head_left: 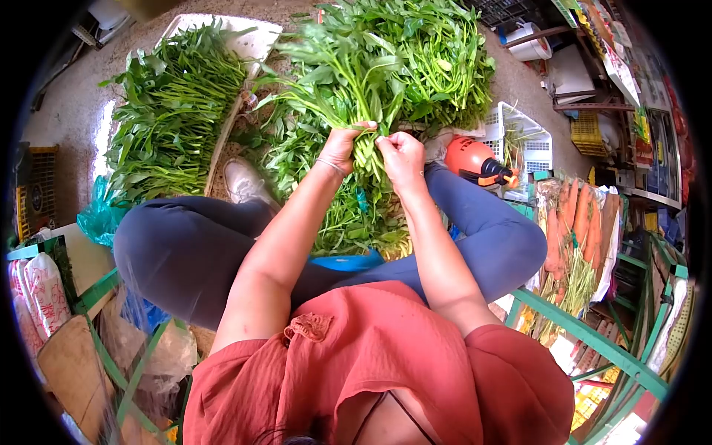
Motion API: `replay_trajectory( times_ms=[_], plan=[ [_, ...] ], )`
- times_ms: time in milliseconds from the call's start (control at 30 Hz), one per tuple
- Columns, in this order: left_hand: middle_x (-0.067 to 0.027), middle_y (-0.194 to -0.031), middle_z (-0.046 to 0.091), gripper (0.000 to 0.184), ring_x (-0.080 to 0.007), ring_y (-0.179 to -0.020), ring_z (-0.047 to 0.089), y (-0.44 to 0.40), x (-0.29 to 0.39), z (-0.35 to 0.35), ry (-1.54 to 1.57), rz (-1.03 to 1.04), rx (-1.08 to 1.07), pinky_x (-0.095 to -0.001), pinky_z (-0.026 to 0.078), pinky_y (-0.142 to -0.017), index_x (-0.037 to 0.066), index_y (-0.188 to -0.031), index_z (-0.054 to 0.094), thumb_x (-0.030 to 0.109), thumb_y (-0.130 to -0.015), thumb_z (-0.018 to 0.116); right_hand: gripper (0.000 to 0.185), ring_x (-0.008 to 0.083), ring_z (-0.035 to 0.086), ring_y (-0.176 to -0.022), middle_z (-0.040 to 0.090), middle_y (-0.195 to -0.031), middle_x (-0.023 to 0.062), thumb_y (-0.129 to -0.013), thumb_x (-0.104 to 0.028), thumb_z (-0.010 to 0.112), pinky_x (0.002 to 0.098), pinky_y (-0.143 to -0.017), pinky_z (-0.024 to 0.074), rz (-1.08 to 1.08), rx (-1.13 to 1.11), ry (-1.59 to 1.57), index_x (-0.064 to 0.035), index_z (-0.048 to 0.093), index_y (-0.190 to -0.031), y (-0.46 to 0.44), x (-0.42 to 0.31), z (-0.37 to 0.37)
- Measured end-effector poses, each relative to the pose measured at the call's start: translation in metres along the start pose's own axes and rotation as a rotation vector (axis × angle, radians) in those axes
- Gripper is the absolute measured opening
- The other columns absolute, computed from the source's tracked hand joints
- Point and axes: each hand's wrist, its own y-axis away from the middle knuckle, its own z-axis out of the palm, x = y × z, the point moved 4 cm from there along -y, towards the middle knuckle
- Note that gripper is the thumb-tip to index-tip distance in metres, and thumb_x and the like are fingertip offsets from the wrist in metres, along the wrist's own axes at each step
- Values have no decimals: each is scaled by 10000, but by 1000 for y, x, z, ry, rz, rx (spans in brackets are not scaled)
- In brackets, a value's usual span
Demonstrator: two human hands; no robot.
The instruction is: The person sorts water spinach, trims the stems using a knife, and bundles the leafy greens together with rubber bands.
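My left hand (342, 148) is wrapped around the stems of a bunch of water spinach (354, 81), whose leaves point away from me. Close against the same stems, my right hand (403, 157) has its fingers pinched together; what lies between the fingertips is hidden. The cut stem ends come toward me between my two hands. Beneath and beyond the bunch spreads a big heap of loose water spinach (445, 67). A small teal tie (361, 199) shows among the greens below my hands.
More water spinach (174, 111) fills a white tray (256, 37) at the left. Beside my right knee are an orange spray bottle (472, 158) and a white crate (539, 148). Carrots (575, 226) lie at the right near a green metal frame (593, 341). A teal plastic bag (100, 215) rests left.
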Motion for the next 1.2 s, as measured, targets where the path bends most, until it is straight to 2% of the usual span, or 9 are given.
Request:
replay_trajectory(
  times_ms=[467, 633, 667, 733, 800, 933, 1033, 1100, 1200],
  plan=[
    [-113, -784, 600, 193, -217, -704, 596, 11, 33, 20, 109, 37, 14, -382, 512, -655, 29, -870, 565, 181, -750, 575, 133, 52, 369, -437, 464, -515, -29, -710, -102, 602, 210, -395, 276, 183, 41, -55, -29, 549, -613, 41, 26, -44],
    [-64, -836, 560, 173, -228, -762, 559, 18, 61, 10, 498, 87, -397, -374, 501, -680, 35, -848, 544, 165, -736, 570, 271, 116, 529, -510, 588, -582, 87, -705, -261, 651, 297, -493, 420, 387, -442, 805, 3, 611, -659, 48, 59, -59],
    [-38, -804, 525, 178, -206, -764, 538, 22, 61, 9, 470, 76, -432, -349, 496, -664, 50, -838, 521, 179, -726, 571, 368, 132, 575, -616, 614, -682, 131, -738, -343, 620, 309, -574, 443, 217, -411, 982, 16, 629, -813, 34, 57, -59],
    [-20, -766, 489, 175, -190, -757, 522, 27, 57, 14, 522, 39, -546, -328, 492, -630, 71, -822, 493, 195, -722, 568, 439, 151, 570, -746, 620, -822, 112, -788, -396, 553, 288, -653, 427, 0, -197, 435, 7, 599, -957, 11, 36, -48],
    [-9, -744, 461, 166, -178, -754, 508, 29, 53, 14, 495, 20, -551, -321, 485, -619, 88, -810, 475, 205, -728, 558, 456, 141, 540, -852, 601, -945, 78, -820, -415, 506, 262, -711, 395, 241, -340, -105, -10, 567, -1020, 8, -11, -28],
    [-25, -774, 484, 159, -181, -752, 509, 28, 49, 15, 435, -45, -558, -323, 480, -631, 83, -817, 486, 205, -738, 551, 310, 61, 484, -672, 582, -768, 7, -811, -313, 568, 204, -580, 359, 17, -526, -288, -32, 599, -936, 0, -55, 18],
    [-43, -809, 500, 143, -196, -751, 497, 26, 60, 8, 458, 42, -488, -326, 474, -644, 57, -818, 509, 175, -747, 548, 191, 50, 436, -525, 533, -597, -17, -797, -200, 581, 210, -470, 348, 102, -261, -245, -25, 601, -725, 7, -47, 2],
    [-42, -815, 502, 147, -200, -756, 496, 26, 68, 4, 435, 101, -471, -323, 476, -636, 47, -812, 518, 176, -748, 551, 226, 65, 430, -508, 514, -560, -9, -797, -202, 578, 227, -463, 349, 153, -338, -159, -16, 576, -668, 25, -8, -4],
    [-38, -794, 493, 196, -169, -742, 506, 28, 75, 2, 402, 198, -392, -308, 462, -658, 64, -862, 474, 208, -757, 556, 245, 258, 577, -584, 568, -637, 190, -737, -237, 587, 354, -604, 449, -13, -235, 600, 5, 563, -707, 57, 38, -23]
  ],
)
